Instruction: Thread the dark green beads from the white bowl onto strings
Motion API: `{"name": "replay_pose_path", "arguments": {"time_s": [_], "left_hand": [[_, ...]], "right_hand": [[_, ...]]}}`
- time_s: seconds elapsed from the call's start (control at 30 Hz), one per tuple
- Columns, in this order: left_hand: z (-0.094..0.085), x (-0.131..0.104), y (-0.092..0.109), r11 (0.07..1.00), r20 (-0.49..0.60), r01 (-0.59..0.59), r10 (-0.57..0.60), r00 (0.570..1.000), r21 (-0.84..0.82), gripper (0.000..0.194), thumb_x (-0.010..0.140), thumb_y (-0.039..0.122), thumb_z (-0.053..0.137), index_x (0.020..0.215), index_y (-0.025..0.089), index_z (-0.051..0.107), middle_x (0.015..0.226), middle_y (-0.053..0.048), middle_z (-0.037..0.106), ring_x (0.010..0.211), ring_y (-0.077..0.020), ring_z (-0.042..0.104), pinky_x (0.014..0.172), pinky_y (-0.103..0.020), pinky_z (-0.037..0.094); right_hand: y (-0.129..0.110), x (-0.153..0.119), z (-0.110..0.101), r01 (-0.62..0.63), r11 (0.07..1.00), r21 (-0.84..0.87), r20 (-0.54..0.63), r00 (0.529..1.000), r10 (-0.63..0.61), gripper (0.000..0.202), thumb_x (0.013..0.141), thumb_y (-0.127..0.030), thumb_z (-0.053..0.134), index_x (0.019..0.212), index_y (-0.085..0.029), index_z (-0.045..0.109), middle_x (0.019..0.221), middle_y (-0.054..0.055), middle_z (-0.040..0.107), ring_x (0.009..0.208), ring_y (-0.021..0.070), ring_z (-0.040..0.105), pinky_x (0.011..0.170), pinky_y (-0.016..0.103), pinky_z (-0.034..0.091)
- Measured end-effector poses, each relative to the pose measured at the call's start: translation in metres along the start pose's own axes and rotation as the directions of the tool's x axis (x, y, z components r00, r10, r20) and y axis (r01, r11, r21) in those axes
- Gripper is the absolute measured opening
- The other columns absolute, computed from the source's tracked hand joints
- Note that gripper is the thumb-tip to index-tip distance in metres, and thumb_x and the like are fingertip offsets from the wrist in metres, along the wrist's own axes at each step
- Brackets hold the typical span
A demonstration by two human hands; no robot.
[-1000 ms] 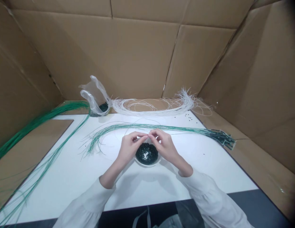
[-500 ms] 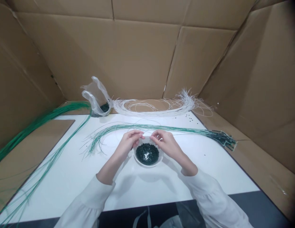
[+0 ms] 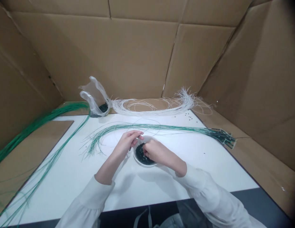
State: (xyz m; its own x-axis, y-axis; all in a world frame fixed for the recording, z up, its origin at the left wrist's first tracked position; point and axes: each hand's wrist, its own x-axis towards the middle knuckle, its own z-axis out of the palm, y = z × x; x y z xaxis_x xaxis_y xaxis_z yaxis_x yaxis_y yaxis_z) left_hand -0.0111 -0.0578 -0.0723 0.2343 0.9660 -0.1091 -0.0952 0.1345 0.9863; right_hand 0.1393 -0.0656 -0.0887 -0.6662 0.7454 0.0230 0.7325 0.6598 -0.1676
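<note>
While the left hand (image 3: pixel 126 143) is held at the left side of a white bowl (image 3: pixel 149 138), its thumb and forefinger are pinched together on what appears to be a thin strand (image 3: pixel 159 126), which loops out over the table. Beneath its palm a small dark item shows, too small to identify. The right hand (image 3: pixel 157 151) reaches into the bowl with fingers curled down among dark beads (image 3: pixel 140 153); whether they have closed on any cannot be told. The bowl stands upright on a white tabletop (image 3: pixel 204 177), close in front of the person. Just beyond the hands, a bundle of green strands (image 3: pixel 166 127) lies crosswise, its right end dark and thick. Further back are coiled white strands (image 3: pixel 152 112), with a plastic bag (image 3: pixel 99 91) of dark contents beside them. At the right rear, dark specks (image 3: pixel 189 117) are scattered. A larger green bundle (image 3: pixel 38 125) runs along the left side. Cardboard walls (image 3: pixel 137 57) enclose the station.
</note>
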Motion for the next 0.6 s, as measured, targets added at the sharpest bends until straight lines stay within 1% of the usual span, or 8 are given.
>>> {"name": "replay_pose_path", "arguments": {"time_s": [0.13, 0.2, 0.27, 0.33, 0.4, 0.43, 0.5, 0.6], "left_hand": [[0.001, -0.002, 0.002, 0.998, -0.014, 0.019, -0.019, 1.000, 0.053, 0.031, 0.067, 0.039, 0.063, 0.082, 0.012, 0.064, 0.067, -0.001, 0.059, 0.046, -0.0030, 0.029, 0.042, -0.018, 0.018], [0.002, -0.003, 0.004, 0.994, -0.036, 0.016, -0.012, 0.999, 0.106, 0.029, 0.066, 0.038, 0.064, 0.078, 0.012, 0.064, 0.065, -0.001, 0.059, 0.046, -0.0040, 0.033, 0.043, -0.018, 0.021], [0.003, -0.003, 0.006, 0.988, -0.056, -0.008, 0.017, 0.998, 0.154, 0.027, 0.066, 0.037, 0.064, 0.075, 0.012, 0.064, 0.064, -0.001, 0.060, 0.050, -0.0061, 0.040, 0.046, -0.018, 0.026], [0.003, -0.004, 0.006, 0.982, -0.058, -0.055, 0.067, 0.996, 0.182, 0.025, 0.066, 0.036, 0.064, 0.072, 0.012, 0.064, 0.064, -0.002, 0.061, 0.056, -0.0096, 0.048, 0.052, -0.019, 0.033], [0.004, -0.004, 0.005, 0.972, -0.057, -0.108, 0.122, 0.991, 0.207, 0.023, 0.066, 0.034, 0.063, 0.072, 0.012, 0.064, 0.066, -0.004, 0.062, 0.064, -0.0129, 0.054, 0.060, -0.021, 0.039], [0.004, -0.005, 0.005, 0.964, -0.062, -0.135, 0.153, 0.986, 0.230, 0.022, 0.067, 0.034, 0.063, 0.073, 0.012, 0.064, 0.068, -0.004, 0.063, 0.067, -0.0139, 0.055, 0.063, -0.022, 0.040], [0.005, -0.006, 0.004, 0.936, -0.090, -0.184, 0.220, 0.971, 0.300, 0.021, 0.068, 0.033, 0.062, 0.074, 0.013, 0.065, 0.072, -0.005, 0.064, 0.069, -0.0143, 0.055, 0.065, -0.022, 0.040], [0.007, -0.009, 0.005, 0.897, -0.123, -0.229, 0.294, 0.948, 0.379, 0.021, 0.070, 0.033, 0.060, 0.075, 0.014, 0.065, 0.076, -0.004, 0.064, 0.066, -0.0127, 0.053, 0.060, -0.021, 0.038]], "right_hand": [[0.001, -0.004, -0.005, 0.010, 0.995, 0.096, -0.047, 0.999, -0.006, 0.019, 0.074, -0.008, 0.047, 0.062, -0.013, 0.061, 0.062, 0.006, 0.061, 0.056, 0.0157, 0.054, 0.050, 0.024, 0.035], [0.004, -0.006, -0.010, -0.008, 0.974, 0.225, -0.075, 0.997, 0.025, 0.018, 0.075, -0.008, 0.048, 0.065, -0.014, 0.062, 0.062, 0.004, 0.062, 0.056, 0.0146, 0.055, 0.052, 0.023, 0.038], [0.008, -0.009, -0.016, -0.043, 0.903, 0.427, -0.094, 0.991, 0.092, 0.015, 0.074, -0.007, 0.050, 0.071, -0.015, 0.063, 0.062, 0.002, 0.063, 0.057, 0.0134, 0.057, 0.056, 0.023, 0.042], [0.013, -0.012, -0.020, -0.061, 0.758, 0.649, -0.122, 0.975, 0.183, 0.012, 0.073, -0.009, 0.053, 0.075, -0.015, 0.063, 0.065, 0.001, 0.065, 0.060, 0.0136, 0.060, 0.061, 0.024, 0.046], [0.019, -0.014, -0.023, -0.040, 0.557, 0.830, -0.147, 0.947, 0.287, 0.007, 0.071, -0.017, 0.058, 0.076, -0.014, 0.063, 0.067, 0.003, 0.065, 0.062, 0.0151, 0.062, 0.063, 0.027, 0.050], [0.022, -0.014, -0.024, -0.022, 0.452, 0.892, -0.148, 0.930, 0.337, 0.010, 0.070, -0.021, 0.062, 0.077, -0.014, 0.063, 0.068, 0.004, 0.066, 0.062, 0.0160, 0.063, 0.062, 0.028, 0.051], [0.025, -0.014, -0.025, 0.014, 0.279, 0.960, -0.135, 0.898, 0.418, 0.018, 0.065, -0.026, 0.068, 0.077, -0.013, 0.063, 0.069, 0.005, 0.066, 0.063, 0.0174, 0.064, 0.061, 0.029, 0.052], [0.025, -0.014, -0.025, 0.052, 0.145, 0.988, -0.114, 0.880, 0.461, 0.022, 0.061, -0.028, 0.072, 0.075, -0.013, 0.064, 0.068, 0.005, 0.067, 0.065, 0.0182, 0.065, 0.062, 0.029, 0.052]]}}
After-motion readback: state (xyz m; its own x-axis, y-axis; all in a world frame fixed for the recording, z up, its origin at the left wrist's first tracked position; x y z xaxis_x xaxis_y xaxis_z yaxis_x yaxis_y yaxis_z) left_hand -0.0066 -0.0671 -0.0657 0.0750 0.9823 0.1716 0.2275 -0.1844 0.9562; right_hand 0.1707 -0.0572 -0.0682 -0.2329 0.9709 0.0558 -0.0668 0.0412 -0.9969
